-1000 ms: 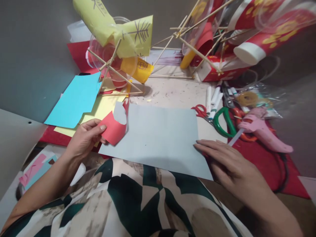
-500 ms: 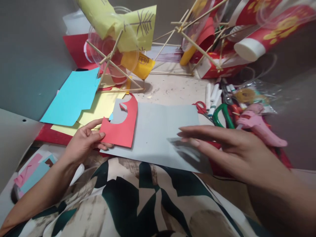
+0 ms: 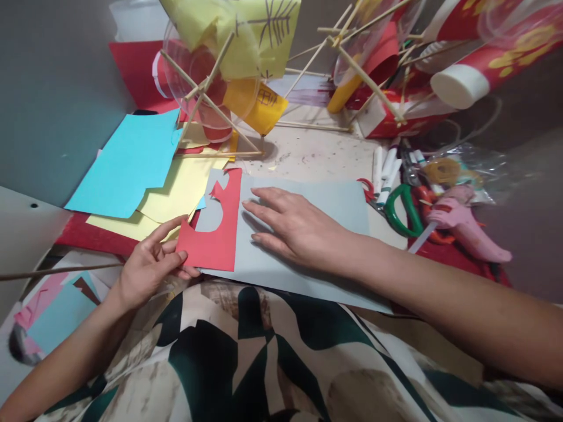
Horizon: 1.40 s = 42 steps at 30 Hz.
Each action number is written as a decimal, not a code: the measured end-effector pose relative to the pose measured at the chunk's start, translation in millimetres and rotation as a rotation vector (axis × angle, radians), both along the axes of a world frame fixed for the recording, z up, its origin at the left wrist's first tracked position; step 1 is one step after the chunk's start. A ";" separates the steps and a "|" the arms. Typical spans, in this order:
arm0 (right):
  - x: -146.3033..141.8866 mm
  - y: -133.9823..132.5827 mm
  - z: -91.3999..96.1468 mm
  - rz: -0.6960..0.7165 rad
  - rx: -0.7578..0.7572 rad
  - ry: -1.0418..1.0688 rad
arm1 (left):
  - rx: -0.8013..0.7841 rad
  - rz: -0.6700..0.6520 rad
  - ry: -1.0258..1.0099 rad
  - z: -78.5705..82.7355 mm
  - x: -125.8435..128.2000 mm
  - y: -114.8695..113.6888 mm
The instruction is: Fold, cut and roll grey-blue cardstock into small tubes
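A red sheet of paper [image 3: 211, 249] with a curved piece cut out of it is pinched at its lower left corner by my left hand [image 3: 152, 261]. It lies over the left part of a larger grey sheet [image 3: 308, 281]. My right hand [image 3: 294, 225] is spread palm down over the grey sheet, its fingertips just right of the red paper's edge. Whether that palm presses on the sheet or hovers slightly cannot be made out. Blue paper [image 3: 125, 167] and yellow paper [image 3: 169, 196] are stacked beyond my left hand.
Stick frames [image 3: 204, 88] with plastic discs and paper flags stand at the back. At the right lie white markers [image 3: 389, 181], green-handled scissors [image 3: 402, 210] and a pink glue gun [image 3: 470, 225]. Paper scraps [image 3: 61, 310] sit in a container at the lower left.
My right hand has swung left from the grey sheet's right side to beside the red paper. The red paper lies flatter, still in my left hand.
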State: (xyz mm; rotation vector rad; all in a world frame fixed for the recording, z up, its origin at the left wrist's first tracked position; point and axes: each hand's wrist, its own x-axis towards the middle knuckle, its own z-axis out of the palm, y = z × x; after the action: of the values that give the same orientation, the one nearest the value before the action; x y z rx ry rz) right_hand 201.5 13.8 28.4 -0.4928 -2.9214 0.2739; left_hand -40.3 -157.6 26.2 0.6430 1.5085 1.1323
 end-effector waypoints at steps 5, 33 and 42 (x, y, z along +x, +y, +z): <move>-14.5 9.2 -5.5 0.031 -0.018 -0.074 | -0.015 0.025 0.026 -4.6 -0.2 0.4; -23.6 47.9 -30.3 0.029 -0.056 -0.041 | 0.040 0.065 0.009 -7.2 -1.5 -10.0; -22.6 46.3 -35.0 0.028 -0.020 -0.041 | 0.053 0.065 0.014 -7.5 0.3 -11.5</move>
State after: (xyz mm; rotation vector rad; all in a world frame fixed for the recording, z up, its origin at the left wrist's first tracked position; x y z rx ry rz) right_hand 179.0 60.1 -6.6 -0.4668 -2.9705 0.3009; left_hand -40.0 -169.1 18.7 0.6430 1.5249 1.2226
